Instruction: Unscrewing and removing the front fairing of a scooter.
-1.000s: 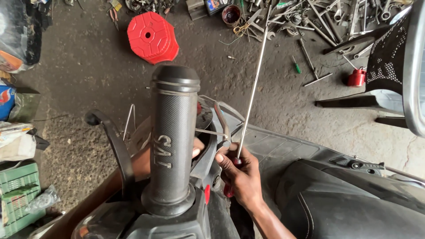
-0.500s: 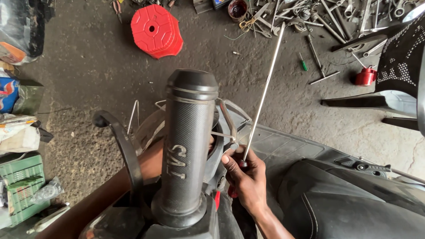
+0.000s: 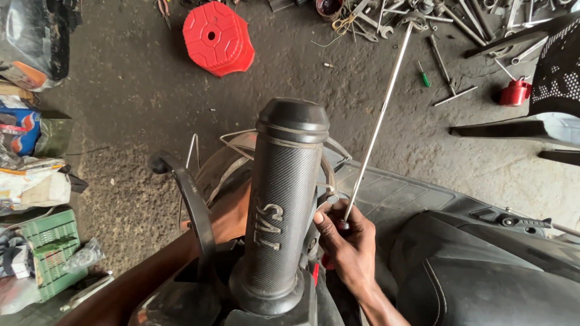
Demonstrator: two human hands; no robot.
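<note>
A dark textured handlebar grip [image 3: 281,199] of a scooter stands up in the middle of the view, with a black brake lever [image 3: 190,202] curving to its left. My right hand [image 3: 350,247] is closed around the red handle of a long screwdriver [image 3: 377,124], whose thin steel shaft slants up and to the right. My left hand is mostly hidden behind the grip; only its forearm [image 3: 226,220] shows, reaching in under the lever, so what it holds cannot be seen. Thin metal cables [image 3: 241,142] loop behind the grip.
The scooter's black seat [image 3: 483,271] fills the lower right. A red plastic stool [image 3: 217,37] lies on the concrete floor above. Several wrenches and tools [image 3: 447,24] are scattered top right beside a small red can [image 3: 515,92]. Bags and a green crate [image 3: 51,250] sit left.
The view has shifted, so the grip and stool sit further right in frame. The screwdriver shaft leans more to the right, still held by my right hand.
</note>
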